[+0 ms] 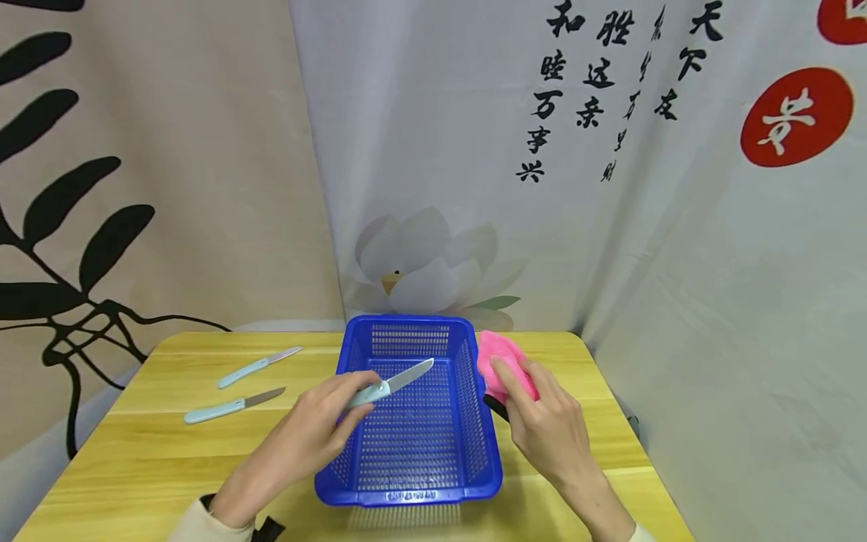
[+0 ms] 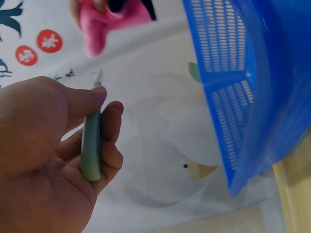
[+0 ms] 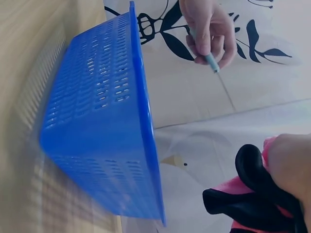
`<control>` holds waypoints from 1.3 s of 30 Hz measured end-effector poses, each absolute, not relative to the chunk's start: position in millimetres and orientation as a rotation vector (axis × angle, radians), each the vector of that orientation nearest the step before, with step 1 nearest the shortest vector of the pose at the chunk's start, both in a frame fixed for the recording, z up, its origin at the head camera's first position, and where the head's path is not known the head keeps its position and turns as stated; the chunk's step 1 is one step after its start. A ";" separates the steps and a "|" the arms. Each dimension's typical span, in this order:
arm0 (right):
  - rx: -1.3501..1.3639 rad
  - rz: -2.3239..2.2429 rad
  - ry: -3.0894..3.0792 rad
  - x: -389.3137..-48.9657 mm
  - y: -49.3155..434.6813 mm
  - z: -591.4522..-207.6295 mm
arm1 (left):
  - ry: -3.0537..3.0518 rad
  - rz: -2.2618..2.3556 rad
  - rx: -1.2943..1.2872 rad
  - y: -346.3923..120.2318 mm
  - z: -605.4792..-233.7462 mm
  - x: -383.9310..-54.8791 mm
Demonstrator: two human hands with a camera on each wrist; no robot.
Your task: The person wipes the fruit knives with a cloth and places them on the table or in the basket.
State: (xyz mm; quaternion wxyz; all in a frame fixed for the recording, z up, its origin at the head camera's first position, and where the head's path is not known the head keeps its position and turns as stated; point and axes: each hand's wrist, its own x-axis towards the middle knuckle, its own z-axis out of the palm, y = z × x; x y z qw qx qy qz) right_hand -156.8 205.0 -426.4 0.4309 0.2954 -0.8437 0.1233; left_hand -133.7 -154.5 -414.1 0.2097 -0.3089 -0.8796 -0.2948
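Note:
My left hand (image 1: 317, 418) pinches a knife (image 1: 409, 376) by its pale blue handle. The blade points away to the right, over the blue plastic basket (image 1: 409, 497). In the left wrist view the thumb and curled fingers lie along the knife's handle (image 2: 91, 145). Beyond the basket's right rim, my right hand (image 1: 552, 430) grips a bunched pink cloth (image 1: 500, 360) that has black parts. The right wrist view shows the black part (image 3: 248, 208) hanging below the fingers, and the cloth is apart from the knife blade.
Two more knives with pale blue handles, one farther back (image 1: 252, 371) and one nearer (image 1: 220, 410), lie on the wooden table (image 1: 129, 467) left of the basket. Behind the table hangs a printed curtain (image 1: 433, 135) with leaves, a flower and black characters.

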 end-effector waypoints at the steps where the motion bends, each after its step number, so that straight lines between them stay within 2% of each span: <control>1: 0.727 0.310 -2.098 -155.3 207.8 -427.3 | -2.472 -0.836 -0.857 -154.3 -413.8 -138.6; 11: 0.675 0.325 -2.093 -142.1 228.4 -437.5 | -2.619 -0.898 -0.908 -152.6 -419.9 -185.0; 24: 0.668 0.336 -2.130 -137.9 232.4 -450.3 | -2.690 -0.854 -0.946 -137.5 -420.1 -240.0; 31: 0.683 0.356 -2.140 -138.7 228.4 -453.6 | -2.773 -0.777 -0.833 -136.4 -422.3 -247.4; 39: 0.685 0.357 -2.156 -140.0 227.8 -456.4 | -2.777 -0.726 -0.788 -153.3 -428.1 -234.7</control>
